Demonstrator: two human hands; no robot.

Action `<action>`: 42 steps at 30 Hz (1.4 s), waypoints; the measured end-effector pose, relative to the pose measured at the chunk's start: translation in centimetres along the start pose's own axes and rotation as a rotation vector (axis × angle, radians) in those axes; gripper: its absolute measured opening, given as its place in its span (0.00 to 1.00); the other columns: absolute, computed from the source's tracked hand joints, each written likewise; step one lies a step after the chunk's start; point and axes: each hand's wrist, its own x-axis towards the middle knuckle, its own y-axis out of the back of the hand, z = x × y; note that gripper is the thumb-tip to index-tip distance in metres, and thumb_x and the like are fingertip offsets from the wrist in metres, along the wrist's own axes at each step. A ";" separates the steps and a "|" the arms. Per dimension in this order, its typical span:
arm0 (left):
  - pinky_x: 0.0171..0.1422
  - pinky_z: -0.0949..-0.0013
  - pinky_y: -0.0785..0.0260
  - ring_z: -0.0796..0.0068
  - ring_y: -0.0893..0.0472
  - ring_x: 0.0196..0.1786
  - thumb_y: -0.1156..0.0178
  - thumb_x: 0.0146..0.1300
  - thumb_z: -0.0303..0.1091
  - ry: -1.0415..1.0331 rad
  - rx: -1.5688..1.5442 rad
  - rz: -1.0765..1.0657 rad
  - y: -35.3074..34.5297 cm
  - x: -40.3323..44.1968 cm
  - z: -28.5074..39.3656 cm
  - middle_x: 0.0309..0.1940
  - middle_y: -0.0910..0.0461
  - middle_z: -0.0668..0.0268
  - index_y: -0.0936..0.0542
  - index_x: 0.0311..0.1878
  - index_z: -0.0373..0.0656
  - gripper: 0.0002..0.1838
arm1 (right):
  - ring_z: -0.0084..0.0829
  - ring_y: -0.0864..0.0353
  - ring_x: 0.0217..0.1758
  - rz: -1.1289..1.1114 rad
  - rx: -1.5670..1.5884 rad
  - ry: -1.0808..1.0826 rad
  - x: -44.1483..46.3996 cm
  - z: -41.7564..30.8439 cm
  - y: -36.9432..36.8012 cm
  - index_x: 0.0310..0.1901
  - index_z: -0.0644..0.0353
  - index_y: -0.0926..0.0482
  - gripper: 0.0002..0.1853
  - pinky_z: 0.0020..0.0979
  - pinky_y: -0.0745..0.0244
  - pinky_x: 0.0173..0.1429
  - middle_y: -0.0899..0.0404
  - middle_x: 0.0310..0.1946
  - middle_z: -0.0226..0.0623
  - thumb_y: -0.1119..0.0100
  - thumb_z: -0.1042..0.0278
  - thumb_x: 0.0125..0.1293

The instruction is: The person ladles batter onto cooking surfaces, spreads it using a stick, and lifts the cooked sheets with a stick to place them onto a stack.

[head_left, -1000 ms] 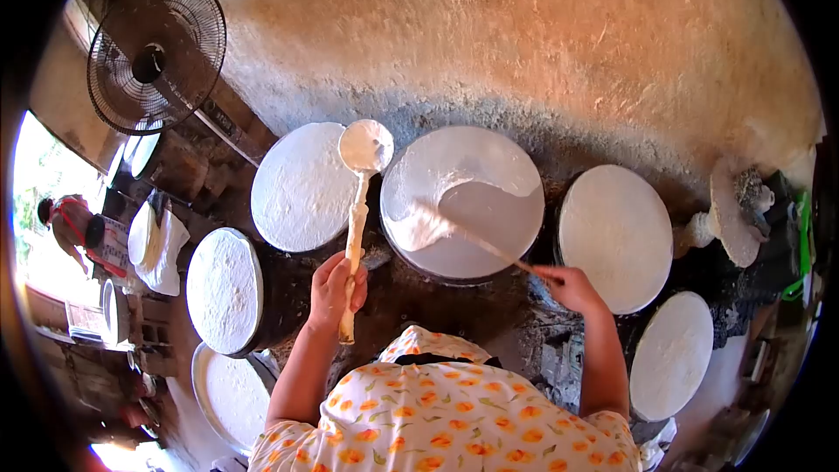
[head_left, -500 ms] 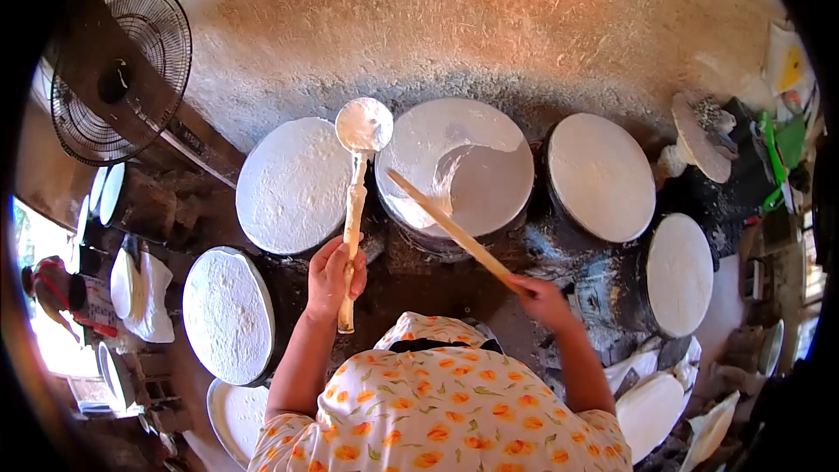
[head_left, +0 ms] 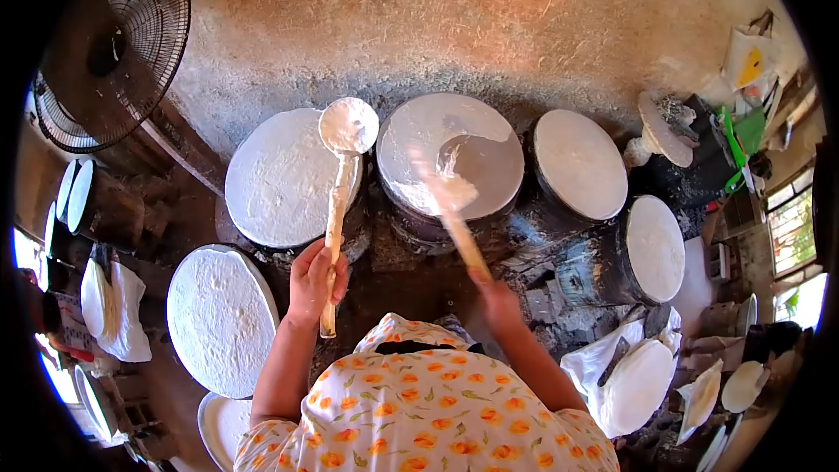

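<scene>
My left hand (head_left: 318, 284) is closed round the handle of a ladle (head_left: 348, 127), whose batter-coated bowl is raised over the gap between two round plates. Closed on a wooden stick (head_left: 463, 236), my right hand (head_left: 500, 301) is partly smeared by motion. The stick's blurred far end is over the middle round plate (head_left: 498, 177), where white batter lies in a curved band with a thicker patch near the stick. To the left is a round plate covered in white (head_left: 284, 179).
More white-covered round plates stand at the right (head_left: 581, 164), far right (head_left: 655, 249) and left (head_left: 220, 319). A fan (head_left: 144, 26) is at upper left. White discs lie on a plastic sheet (head_left: 636, 389) at lower right. A rough wall (head_left: 454, 17) rises behind.
The view has shifted rightward. My right hand has moved left and inward, and the stick now stands steeper over the middle plate. The batter on that plate has changed shape. My left hand still holds the ladle.
</scene>
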 end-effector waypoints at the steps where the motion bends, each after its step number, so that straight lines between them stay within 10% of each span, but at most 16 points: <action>1: 0.13 0.78 0.44 0.82 0.36 0.12 0.58 0.72 0.35 0.002 -0.006 0.002 0.0 0.1 -0.1 0.22 0.30 0.67 0.27 0.52 0.32 0.17 | 0.48 0.23 0.26 -0.075 0.016 -0.003 1.0 -2.2 -0.1 0.66 0.28 0.38 0.32 0.47 0.25 0.31 0.28 0.28 0.47 0.48 0.71 0.61; 13: 0.13 0.78 0.44 0.81 0.35 0.12 0.58 0.72 0.35 0.073 -0.025 -0.003 -1.2 1.3 -1.2 0.23 0.29 0.66 0.29 0.48 0.34 0.14 | 0.54 0.22 0.31 -0.121 -0.182 -0.320 -3.1 5.1 1.5 0.64 0.32 0.34 0.32 0.49 0.26 0.34 0.24 0.32 0.52 0.51 0.77 0.60; 19: 0.13 0.78 0.43 0.81 0.34 0.12 0.58 0.72 0.35 0.089 -0.036 -0.012 -3.1 2.4 -1.3 0.23 0.28 0.66 0.29 0.52 0.33 0.15 | 0.54 0.22 0.32 0.216 0.352 -0.197 -0.4 5.8 0.5 0.60 0.39 0.27 0.27 0.47 0.27 0.37 0.23 0.31 0.52 0.49 0.77 0.59; 24: 0.13 0.78 0.43 0.81 0.35 0.13 0.58 0.72 0.35 0.083 -0.037 0.015 -4.4 2.9 -1.3 0.22 0.29 0.66 0.29 0.50 0.34 0.15 | 0.53 0.22 0.31 -0.271 -0.029 -0.282 -4.2 6.5 4.8 0.59 0.34 0.27 0.27 0.47 0.27 0.38 0.22 0.33 0.52 0.50 0.76 0.60; 32: 0.13 0.77 0.44 0.81 0.35 0.12 0.58 0.72 0.35 0.071 0.003 0.039 -7.1 4.2 -1.4 0.22 0.29 0.66 0.29 0.43 0.35 0.13 | 0.51 0.22 0.33 0.137 0.257 -0.202 7.0 12.3 2.2 0.59 0.32 0.28 0.27 0.46 0.26 0.39 0.23 0.31 0.50 0.50 0.75 0.60; 37: 0.12 0.77 0.44 0.81 0.35 0.11 0.57 0.72 0.36 0.022 0.013 0.103 -7.7 3.9 -1.2 0.22 0.29 0.66 0.28 0.45 0.34 0.14 | 0.49 0.20 0.32 -0.228 0.038 -0.043 2.7 13.7 4.3 0.59 0.36 0.26 0.26 0.48 0.26 0.36 0.23 0.27 0.49 0.50 0.75 0.60; 42: 0.12 0.77 0.44 0.81 0.35 0.11 0.57 0.72 0.36 0.041 0.007 0.178 -8.0 3.3 -2.2 0.21 0.30 0.66 0.27 0.50 0.34 0.15 | 0.52 0.21 0.43 -0.029 0.132 -0.192 7.6 18.3 3.6 0.56 0.44 0.24 0.24 0.45 0.25 0.46 0.22 0.44 0.53 0.50 0.77 0.58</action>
